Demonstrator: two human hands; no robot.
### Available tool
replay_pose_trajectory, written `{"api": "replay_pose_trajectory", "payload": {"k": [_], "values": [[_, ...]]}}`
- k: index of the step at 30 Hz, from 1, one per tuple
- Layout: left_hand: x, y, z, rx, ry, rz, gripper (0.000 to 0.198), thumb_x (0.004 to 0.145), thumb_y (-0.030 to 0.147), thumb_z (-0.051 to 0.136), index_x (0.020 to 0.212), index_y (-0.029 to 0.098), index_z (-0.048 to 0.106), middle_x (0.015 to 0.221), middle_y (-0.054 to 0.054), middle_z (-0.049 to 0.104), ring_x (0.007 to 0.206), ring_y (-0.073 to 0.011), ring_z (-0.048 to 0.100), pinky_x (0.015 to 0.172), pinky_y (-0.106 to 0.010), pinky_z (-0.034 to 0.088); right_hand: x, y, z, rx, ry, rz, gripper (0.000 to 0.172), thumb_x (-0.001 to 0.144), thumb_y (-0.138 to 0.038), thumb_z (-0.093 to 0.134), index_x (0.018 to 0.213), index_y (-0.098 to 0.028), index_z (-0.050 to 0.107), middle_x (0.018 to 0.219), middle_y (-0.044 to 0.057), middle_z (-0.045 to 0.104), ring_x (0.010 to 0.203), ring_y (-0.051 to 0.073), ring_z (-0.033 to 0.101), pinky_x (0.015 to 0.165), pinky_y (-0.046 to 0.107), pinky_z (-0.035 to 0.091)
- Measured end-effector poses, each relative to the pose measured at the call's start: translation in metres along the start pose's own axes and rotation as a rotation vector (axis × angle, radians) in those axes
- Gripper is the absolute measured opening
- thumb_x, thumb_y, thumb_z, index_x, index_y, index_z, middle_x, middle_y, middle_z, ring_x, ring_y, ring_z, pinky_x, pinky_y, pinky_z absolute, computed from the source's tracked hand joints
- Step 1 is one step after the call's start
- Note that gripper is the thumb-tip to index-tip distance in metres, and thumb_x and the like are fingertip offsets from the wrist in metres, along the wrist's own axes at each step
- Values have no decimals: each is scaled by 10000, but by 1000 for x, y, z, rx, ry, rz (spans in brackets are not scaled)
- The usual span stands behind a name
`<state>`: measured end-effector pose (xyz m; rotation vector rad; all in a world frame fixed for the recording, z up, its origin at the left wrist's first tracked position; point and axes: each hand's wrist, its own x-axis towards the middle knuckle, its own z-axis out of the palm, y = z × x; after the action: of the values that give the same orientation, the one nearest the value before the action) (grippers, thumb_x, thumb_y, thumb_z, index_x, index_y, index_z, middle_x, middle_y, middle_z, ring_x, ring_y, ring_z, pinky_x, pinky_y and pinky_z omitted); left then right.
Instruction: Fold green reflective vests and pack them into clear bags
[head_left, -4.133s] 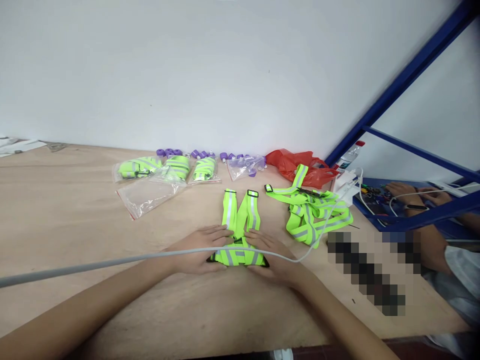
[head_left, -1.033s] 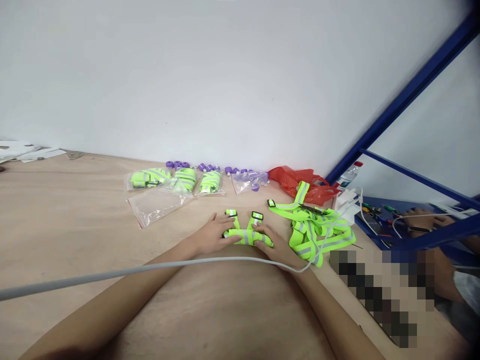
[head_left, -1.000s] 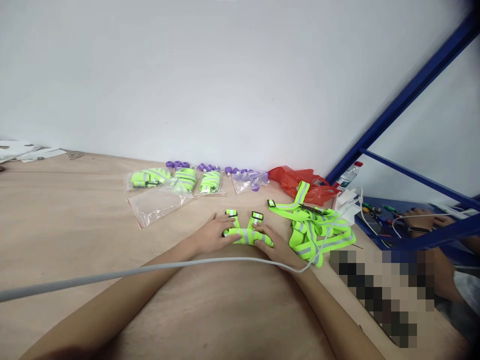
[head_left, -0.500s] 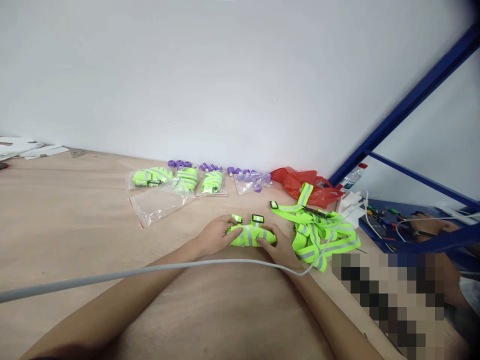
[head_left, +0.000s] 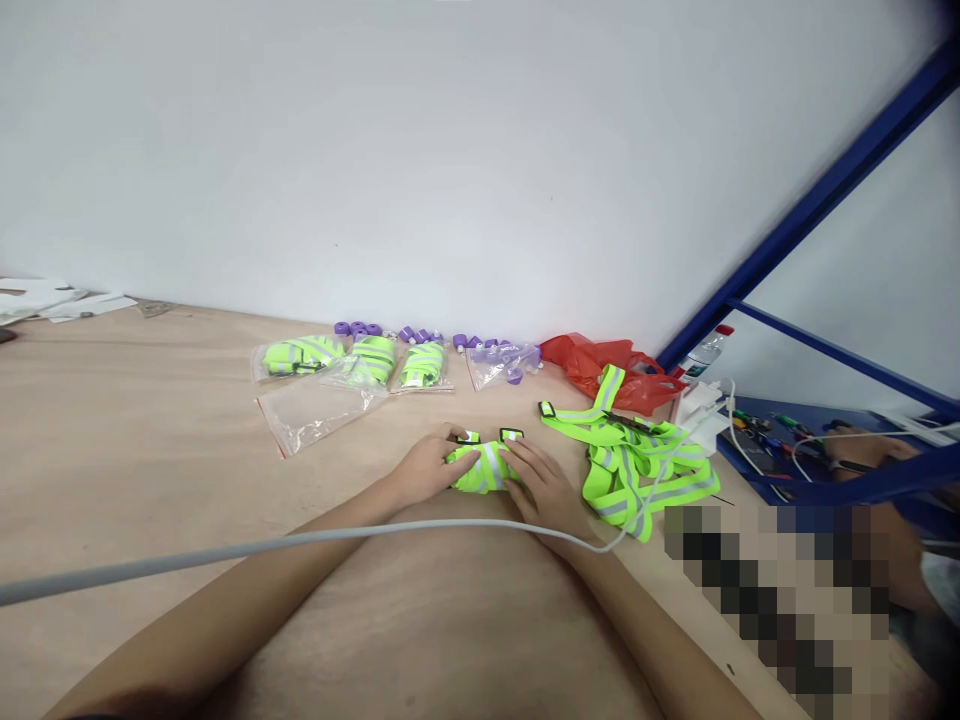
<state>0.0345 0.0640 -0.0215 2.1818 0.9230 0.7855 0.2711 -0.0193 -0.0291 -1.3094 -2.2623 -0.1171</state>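
A rolled neon-yellow reflective strap (head_left: pixel 484 468) with grey stripes and black buckles lies on the wooden table (head_left: pixel 150 430) between my hands. My left hand (head_left: pixel 430 468) grips its left end, thumb in front and fingers behind. On its right end rest the fingers of my right hand (head_left: pixel 547 490), laid over the roll. Farther right is a loose heap of the same strap (head_left: pixel 630 460). Three bagged rolls lie behind to the left: one (head_left: pixel 304 353), a second (head_left: pixel 373 358) and a third (head_left: pixel 424 365). An unfilled clear bag (head_left: pixel 319 410) lies in front of them.
Purple pieces (head_left: pixel 360 328) and a clear bag (head_left: pixel 499 365) lie along the wall. Beside them are a red plastic bag (head_left: pixel 600 365), a bottle (head_left: pixel 705 355) and a blue frame (head_left: pixel 825 200). A cable (head_left: pixel 300 540) crosses above my forearms. Another person's hand (head_left: pixel 862 450) is at right.
My right hand has shifted from gripping the roll's right end to lying over it with its fingers extended. The roll has turned slightly and moved a little left.
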Motion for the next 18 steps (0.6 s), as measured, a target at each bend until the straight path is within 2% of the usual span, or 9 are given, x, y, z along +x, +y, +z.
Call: {"api": "replay_pose_trajectory", "payload": {"k": [6,9,11,14,18], "values": [[5,-3,-3,2,34,1,348,981,440,489,928,194,730,1086,-97,697,1022,-238,663,960,-370,521,5,3,0,0,-120,20,639,957,-423,609,1542,-248,424,1538,119,510,1475,318,395,1173,574,388],[5,-2,-4,15,35,14,324,993,406,469,906,195,700,1025,-89,696,964,-226,664,930,-374,527,5,6,2,36,-199,22,704,920,-448,661,1549,-256,409,1525,118,526,1455,310,427,1177,571,381],[4,-1,-4,27,33,24,299,994,397,468,957,200,689,1008,-81,697,957,-224,662,909,-371,533,5,7,4,60,-237,20,723,906,-462,676,1546,-253,412,1523,121,528,1442,304,447,1178,564,379],[2,-2,-3,48,37,29,291,995,381,469,1109,202,669,1095,-91,707,1034,-232,661,941,-378,526,4,8,5,72,-251,32,709,899,-480,679,1523,-238,446,1508,131,542,1428,305,462,1176,567,370],[1,-6,-1,101,50,17,329,988,371,482,1199,193,660,1336,-137,643,1278,-289,566,1104,-462,432,6,6,3,80,-258,54,661,896,-465,685,1475,-207,498,1468,147,578,1398,312,494,1166,572,375]]}}
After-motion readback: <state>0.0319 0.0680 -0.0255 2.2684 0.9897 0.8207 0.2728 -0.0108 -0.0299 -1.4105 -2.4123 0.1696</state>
